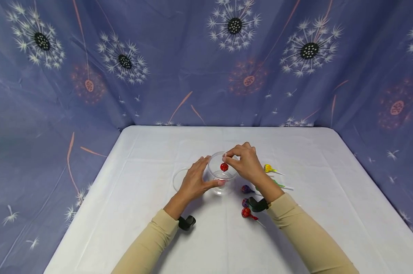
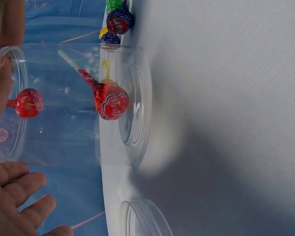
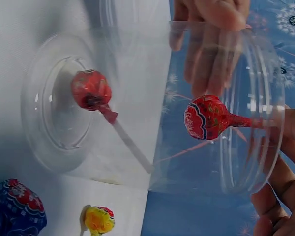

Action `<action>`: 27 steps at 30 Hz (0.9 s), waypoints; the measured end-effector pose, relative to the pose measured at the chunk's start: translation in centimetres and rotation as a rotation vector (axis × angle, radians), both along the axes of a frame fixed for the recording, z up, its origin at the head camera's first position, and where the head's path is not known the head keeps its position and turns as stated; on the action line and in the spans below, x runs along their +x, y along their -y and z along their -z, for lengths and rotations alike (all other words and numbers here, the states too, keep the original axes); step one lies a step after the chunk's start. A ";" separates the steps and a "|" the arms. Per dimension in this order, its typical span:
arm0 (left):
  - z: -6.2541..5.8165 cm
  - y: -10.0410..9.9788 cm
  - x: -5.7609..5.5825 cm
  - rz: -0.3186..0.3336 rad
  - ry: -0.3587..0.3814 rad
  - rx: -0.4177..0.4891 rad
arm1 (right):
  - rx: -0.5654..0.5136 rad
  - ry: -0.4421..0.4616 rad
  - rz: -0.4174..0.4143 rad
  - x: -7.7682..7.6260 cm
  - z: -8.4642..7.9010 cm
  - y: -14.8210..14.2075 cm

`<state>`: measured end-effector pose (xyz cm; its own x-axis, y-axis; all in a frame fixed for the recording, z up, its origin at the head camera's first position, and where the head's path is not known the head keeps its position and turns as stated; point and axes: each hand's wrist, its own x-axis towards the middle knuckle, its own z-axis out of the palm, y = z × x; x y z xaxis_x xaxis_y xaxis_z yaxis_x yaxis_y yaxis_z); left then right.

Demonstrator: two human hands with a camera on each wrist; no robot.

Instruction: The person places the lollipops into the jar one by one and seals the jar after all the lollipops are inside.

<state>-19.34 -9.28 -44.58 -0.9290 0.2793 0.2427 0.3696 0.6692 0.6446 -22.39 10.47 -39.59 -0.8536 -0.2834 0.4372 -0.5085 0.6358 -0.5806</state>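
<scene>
A clear plastic jar (image 1: 214, 174) stands upright on the table. My left hand (image 1: 194, 179) steadies it near the rim, thumb on the near side and fingers along the left. Above, my right hand (image 1: 246, 161) pinches the stick of a red-wrapped lollipop (image 1: 224, 167), its head hanging down within the jar's mouth. Another red lollipop (image 2: 110, 101) lies at the bottom of the jar, stick leaning up against the wall, as the left wrist view shows.
Right of the jar lie a yellow lollipop (image 1: 268, 168), a green one (image 1: 278, 184) partly behind the right wrist, purple-blue ones (image 1: 246, 189) and a red one (image 1: 246, 213). A clear round lid (image 1: 174, 179) rests left of the jar, partly behind the left hand.
</scene>
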 end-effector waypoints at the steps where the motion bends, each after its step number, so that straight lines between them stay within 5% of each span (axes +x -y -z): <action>1: 0.0 0.0 0.0 0.002 -0.003 0.000 | 0.008 -0.003 0.002 0.0 0.1 0.0; 9: -0.1 -0.1 0.0 -0.009 0.018 -0.007 | 0.071 -0.066 0.026 -0.1 0.6 0.2; 27: -0.1 -0.3 0.1 -0.012 0.027 -0.022 | 0.113 -0.046 0.051 0.2 1.1 -0.1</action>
